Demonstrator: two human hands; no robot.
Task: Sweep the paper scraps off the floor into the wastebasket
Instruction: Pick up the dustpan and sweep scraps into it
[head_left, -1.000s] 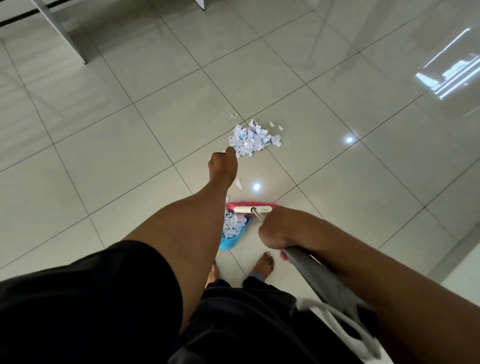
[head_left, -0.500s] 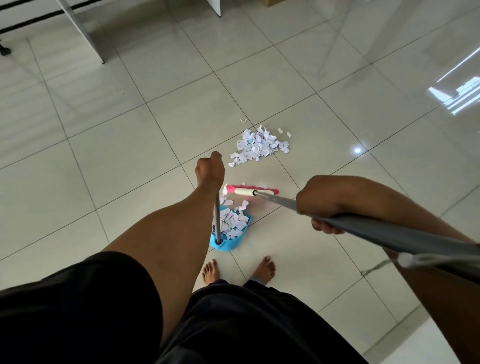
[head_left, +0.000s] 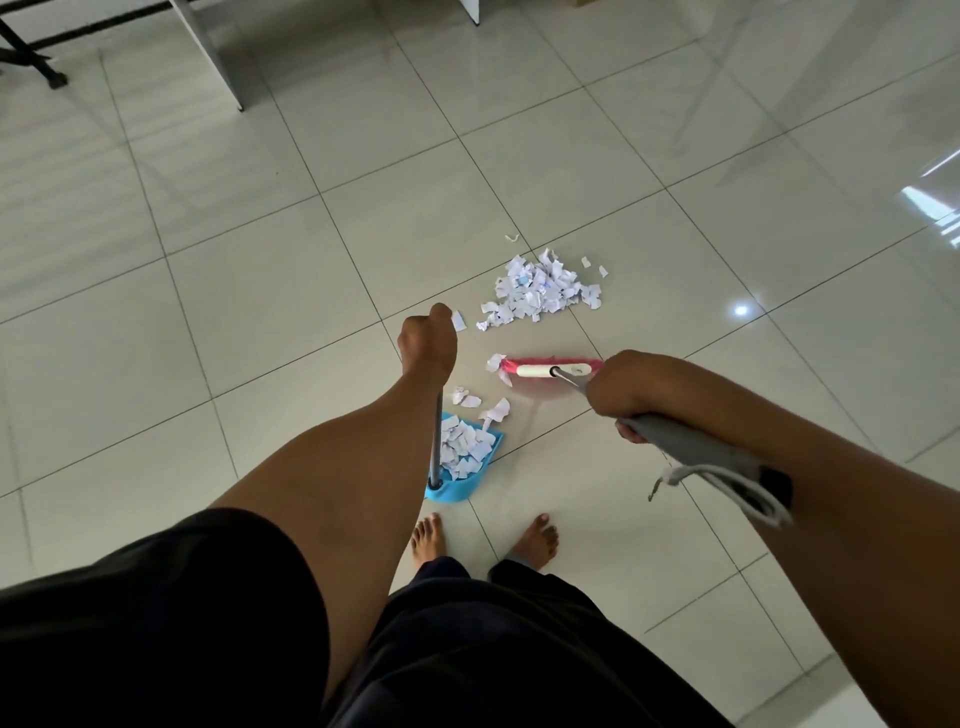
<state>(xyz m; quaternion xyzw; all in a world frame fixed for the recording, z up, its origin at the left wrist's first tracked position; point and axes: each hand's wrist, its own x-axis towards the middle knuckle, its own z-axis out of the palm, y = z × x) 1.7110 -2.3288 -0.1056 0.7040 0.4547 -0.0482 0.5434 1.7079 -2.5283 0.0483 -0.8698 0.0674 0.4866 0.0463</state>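
Several scraps (head_left: 470, 400) now lie loose just beyond the left hand (head_left: 427, 340), which grips the dustpan (head_left: 457, 467) handle; the broom (head_left: 550, 370), gripped by the right hand (head_left: 631, 387), has swung away toward the remaining pile (head_left: 540, 291), ready for another pass.

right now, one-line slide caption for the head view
Left hand steadies blue dustpan, right hand holds pink broom short of paper scraps.
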